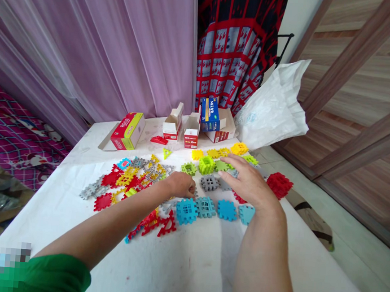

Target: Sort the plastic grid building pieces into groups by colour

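Observation:
My left hand (180, 184) is closed, its fingers curled downward beside the grey pieces; what they hold, if anything, is hidden. To its right, a grey lattice building block (208, 182) rests on the table. Over the right-hand pieces hovers my right hand (248, 182), thumb and fingers apart, partly covering grey and red ones. Bright green blocks (206, 165) stand just beyond the hands. Nearer me runs a row of blue pieces, including a blue lattice block (186, 211) and a solid blue square (227, 210).
Mixed red, yellow and grey pieces (128, 176) lie in a heap at left. Yellow pieces (240, 148) lie farther back, and a red block (279, 185) sits by the right edge. Small cartons (191, 136), a pink-yellow box (127, 131) and a white sack (274, 107) stand behind.

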A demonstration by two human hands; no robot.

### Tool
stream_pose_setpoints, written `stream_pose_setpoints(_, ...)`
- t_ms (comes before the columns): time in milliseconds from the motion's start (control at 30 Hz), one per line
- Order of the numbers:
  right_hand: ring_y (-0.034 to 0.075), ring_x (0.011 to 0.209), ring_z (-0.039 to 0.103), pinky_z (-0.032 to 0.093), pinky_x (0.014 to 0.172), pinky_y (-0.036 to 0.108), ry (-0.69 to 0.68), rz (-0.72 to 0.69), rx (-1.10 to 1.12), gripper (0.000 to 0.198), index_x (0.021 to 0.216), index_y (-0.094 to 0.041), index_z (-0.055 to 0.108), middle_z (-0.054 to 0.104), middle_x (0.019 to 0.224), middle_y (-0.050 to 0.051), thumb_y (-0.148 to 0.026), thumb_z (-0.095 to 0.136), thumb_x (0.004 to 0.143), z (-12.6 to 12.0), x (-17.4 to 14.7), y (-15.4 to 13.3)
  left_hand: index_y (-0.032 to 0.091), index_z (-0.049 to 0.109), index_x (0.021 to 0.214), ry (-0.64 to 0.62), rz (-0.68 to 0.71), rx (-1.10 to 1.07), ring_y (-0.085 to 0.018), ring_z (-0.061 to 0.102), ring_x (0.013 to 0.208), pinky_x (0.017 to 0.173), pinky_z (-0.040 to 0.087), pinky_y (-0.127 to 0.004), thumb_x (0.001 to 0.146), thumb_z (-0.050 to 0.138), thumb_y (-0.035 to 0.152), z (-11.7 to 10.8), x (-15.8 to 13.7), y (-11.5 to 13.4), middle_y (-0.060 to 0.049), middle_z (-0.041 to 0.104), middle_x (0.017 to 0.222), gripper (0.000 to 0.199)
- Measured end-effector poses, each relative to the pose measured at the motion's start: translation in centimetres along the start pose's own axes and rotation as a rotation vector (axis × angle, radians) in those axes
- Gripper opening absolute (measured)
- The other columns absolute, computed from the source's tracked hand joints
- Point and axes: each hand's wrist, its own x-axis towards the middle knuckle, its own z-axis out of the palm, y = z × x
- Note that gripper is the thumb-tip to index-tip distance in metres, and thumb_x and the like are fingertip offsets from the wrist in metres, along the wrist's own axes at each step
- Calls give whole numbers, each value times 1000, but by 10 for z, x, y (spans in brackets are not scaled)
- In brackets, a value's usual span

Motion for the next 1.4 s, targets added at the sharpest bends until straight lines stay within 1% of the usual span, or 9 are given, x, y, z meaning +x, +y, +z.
stream_pose_setpoints(267,27,127,53,41,108,47,-7,-1,-1,40,120,-23,66,60,135,11,-37,57,84,-1,-1,-1,24,76,84,42,12,-66,-18,67,81,65,45,-23,77,66,37,-4,-8,-5,-1,75,87,17)
stream_pose_setpoints(400,27,126,54,41,107,48,-4,-18,0,39,120,-24,66,61,133,10,-37,57,84,-1,-1,-1,21,74,85,88,38,-458,-12,63,73,66,45,-20,75,65,37,-8,-27,-29,1,74,82,21)
stream_pose_setpoints(500,28,125,54,42,107,49,-15,-20,2,39,120,-24,67,61,133,10,-36,56,84,-1,0,-3,18,73,89,121,-15,-680,-13,62,70,65,46,-20,74,63,42,-9,-47,-56,1,72,78,29)
stream_pose_setpoints(600,28,124,56,42,106,48,-32,-29,6,38,119,-23,67,62,131,11,-35,56,85,0,1,-5,19,72,87,160,-95,-590,-13,62,71,66,45,-21,75,60,44,-9,-64,-81,1,72,78,30)
stream_pose_setpoints(733,26,123,57,42,107,45,-75,-34,-2,40,121,-21,66,61,133,11,-36,54,86,1,1,-8,22,73,83,170,-257,-215,-15,65,76,68,44,-22,78,60,41,-8,-73,-95,1,72,81,23)
stream_pose_setpoints(900,26,122,58,44,105,44,-71,-55,2,39,120,-22,66,63,130,10,-36,55,86,2,1,-6,26,70,109,241,-415,25,-23,66,96,78,48,-29,81,60,42,-4,-67,-69,-6,70,108,33)
stream_pose_setpoints(967,27,121,58,45,104,46,-53,-59,5,38,119,-23,66,64,129,10,-36,56,85,1,0,-4,30,69,113,247,-350,66,-24,65,102,82,49,-31,85,58,42,-1,-61,-52,-6,68,114,33)
stream_pose_setpoints(1100,28,122,58,45,104,46,-65,-36,9,40,120,-22,66,63,130,11,-37,56,85,0,0,-3,25,74,105,230,-226,91,-29,62,107,90,47,-38,84,60,50,8,-47,-28,-10,68,107,36)
stream_pose_setpoints(1400,26,120,59,46,104,44,-58,-38,32,38,120,-25,67,65,128,7,-35,56,85,-3,-1,-5,26,72,109,295,-205,33,-28,62,105,92,45,-38,81,65,50,22,-35,-18,-9,69,109,38)
